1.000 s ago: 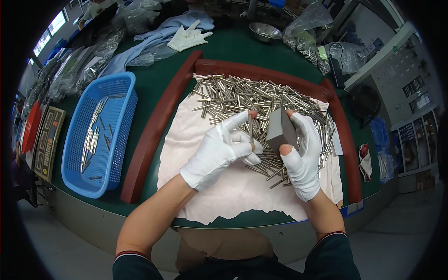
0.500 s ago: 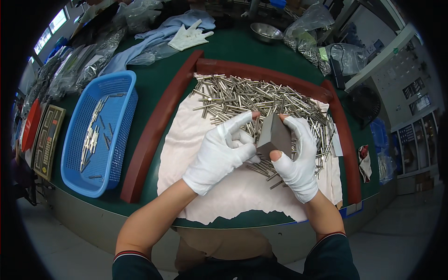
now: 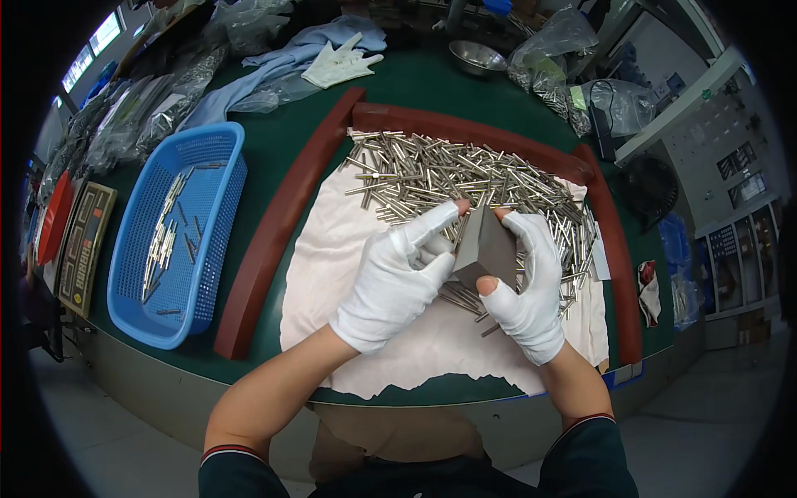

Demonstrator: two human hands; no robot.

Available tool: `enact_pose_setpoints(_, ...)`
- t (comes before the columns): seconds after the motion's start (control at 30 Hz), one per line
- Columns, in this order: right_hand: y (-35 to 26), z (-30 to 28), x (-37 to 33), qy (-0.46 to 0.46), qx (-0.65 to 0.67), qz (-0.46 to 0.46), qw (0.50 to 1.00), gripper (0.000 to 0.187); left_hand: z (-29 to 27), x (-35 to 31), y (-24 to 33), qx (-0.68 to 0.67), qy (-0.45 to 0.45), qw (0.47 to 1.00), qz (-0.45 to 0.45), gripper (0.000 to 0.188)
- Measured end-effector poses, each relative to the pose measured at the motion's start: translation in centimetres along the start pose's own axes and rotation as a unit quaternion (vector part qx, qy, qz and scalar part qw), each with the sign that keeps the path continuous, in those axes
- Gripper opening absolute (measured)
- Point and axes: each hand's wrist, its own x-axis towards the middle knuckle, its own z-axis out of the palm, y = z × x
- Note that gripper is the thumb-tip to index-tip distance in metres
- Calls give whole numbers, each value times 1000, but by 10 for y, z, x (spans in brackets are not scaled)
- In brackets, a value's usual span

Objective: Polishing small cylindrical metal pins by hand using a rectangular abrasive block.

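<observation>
A dark grey, flat-faced rectangular block [image 3: 491, 249] stands tilted in my right hand [image 3: 531, 295], its thumb on the near edge and a fingertip at the far top edge. The hand wears a white glove with bare fingertips. My left hand [image 3: 390, 278], gloved likewise, is beside the block's left face. Its index finger stretches toward the top edge, apart from the thumb, while its other fingers curl inward; whether they touch the block is unclear. Both hands are over a pale cloth [image 3: 332, 274] and a large heap of slim silver metal pins [image 3: 440, 166].
Reddish-brown bars [image 3: 278, 241] frame the cloth on three sides. A blue plastic basket [image 3: 228, 224] with some pins stands at left. Behind lie a white glove [image 3: 340, 62], blue fabric [image 3: 290, 50] and a metal bowl [image 3: 477, 56]. Bagged parts [image 3: 540, 75] sit at far right.
The block turns slightly in my right hand, its left face showing wider now. My left hand shifts very slightly to the right.
</observation>
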Motion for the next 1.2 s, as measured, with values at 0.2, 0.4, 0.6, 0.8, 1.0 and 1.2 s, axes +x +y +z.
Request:
enact_pose_setpoints(0.2, -2, 2, -1, 13, -27, -41, 999, 71, -1, -2, -4, 134, 12, 986, 103, 52)
enact_pose_setpoints(0.4, -4, 3, -1, 23, -34, -57, 998, 72, 0, 0, -13, 228, 65, 949, 209, 53)
enact_pose_setpoints(0.6, 9, 1, 0, 61, -19, 11, 998, 70, 6, -4, -6, 66, 43, 992, 102, 51)
enact_pose_setpoints(0.8, 0, 6, -2, 20, 13, 0, 1000, 72, 2, -2, -8, 42, 37, 996, 68, 49)
enact_pose_setpoints(1.0, 5, 7, 1, 57, 8, 70, 996, 66, 6, -4, -1, -12, 25, 998, 56, 49)
enact_pose_setpoints(1.2, 5, 4, 0, 54, 22, 52, 997, 67, 4, -2, 3, -102, 15, 993, -59, 50)
